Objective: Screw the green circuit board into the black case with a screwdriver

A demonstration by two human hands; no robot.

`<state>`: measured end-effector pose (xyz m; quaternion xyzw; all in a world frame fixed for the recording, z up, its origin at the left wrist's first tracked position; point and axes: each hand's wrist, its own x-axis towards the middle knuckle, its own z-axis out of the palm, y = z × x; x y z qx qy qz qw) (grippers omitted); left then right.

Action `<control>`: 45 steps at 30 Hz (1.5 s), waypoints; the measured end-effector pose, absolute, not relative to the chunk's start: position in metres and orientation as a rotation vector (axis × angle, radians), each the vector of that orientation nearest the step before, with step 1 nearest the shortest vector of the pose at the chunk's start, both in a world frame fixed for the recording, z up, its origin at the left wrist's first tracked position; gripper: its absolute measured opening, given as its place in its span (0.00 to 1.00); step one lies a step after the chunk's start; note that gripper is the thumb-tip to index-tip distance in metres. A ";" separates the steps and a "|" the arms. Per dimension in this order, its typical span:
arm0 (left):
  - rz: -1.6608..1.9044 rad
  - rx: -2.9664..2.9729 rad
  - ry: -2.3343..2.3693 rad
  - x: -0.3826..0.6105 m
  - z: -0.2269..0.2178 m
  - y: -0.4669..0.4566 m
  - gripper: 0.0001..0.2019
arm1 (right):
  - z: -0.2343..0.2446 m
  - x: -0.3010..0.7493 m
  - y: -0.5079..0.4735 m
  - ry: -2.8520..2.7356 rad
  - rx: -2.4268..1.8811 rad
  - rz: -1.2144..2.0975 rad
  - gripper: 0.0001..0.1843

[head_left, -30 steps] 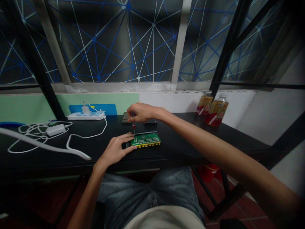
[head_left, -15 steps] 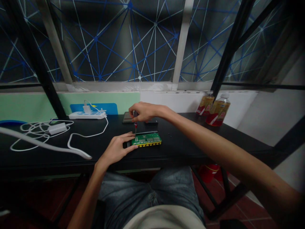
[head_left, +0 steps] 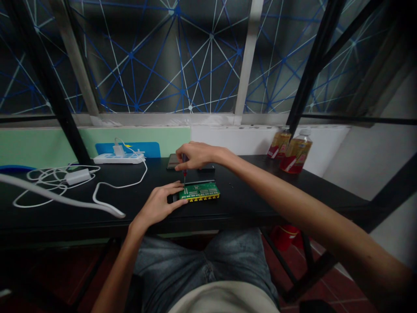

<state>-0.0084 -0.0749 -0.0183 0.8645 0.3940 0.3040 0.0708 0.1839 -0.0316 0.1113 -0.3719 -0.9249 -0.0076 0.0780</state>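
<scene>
A green circuit board (head_left: 203, 190) with a row of yellow ports along its near edge lies on the black table (head_left: 260, 204). My left hand (head_left: 159, 202) grips the board's left end, thumb at the near edge and fingers at the far edge. Above that end, my right hand (head_left: 197, 155) is closed around the handle of a screwdriver (head_left: 185, 167). The screwdriver stands upright, its tip down at the left part of the board; exact contact is too small to make out.
Behind my right hand lie a phone-like slab (head_left: 172, 161) and a dark flat object (head_left: 207, 167). Tiny dark bits (head_left: 231, 185) sit right of the board. White cables, an adapter (head_left: 78, 176) and a power strip (head_left: 119, 159) are left; two drink bottles (head_left: 296, 152) stand at right.
Hardly anything differs. My right hand and the screwdriver sit a touch lower, and the fingers have shifted slightly around the handle. My left hand keeps its hold on the board.
</scene>
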 end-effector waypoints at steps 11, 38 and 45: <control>0.897 2.582 1.207 -0.007 -0.015 -0.077 0.21 | 0.108 0.183 -0.032 -2.746 -1.037 -0.102 0.11; 0.918 2.639 1.158 -0.006 -0.016 -0.077 0.21 | 0.115 0.176 -0.029 -2.754 -1.167 -0.061 0.15; 0.903 2.647 1.187 -0.007 -0.019 -0.074 0.22 | 0.113 0.178 -0.036 -2.740 -1.186 -0.113 0.16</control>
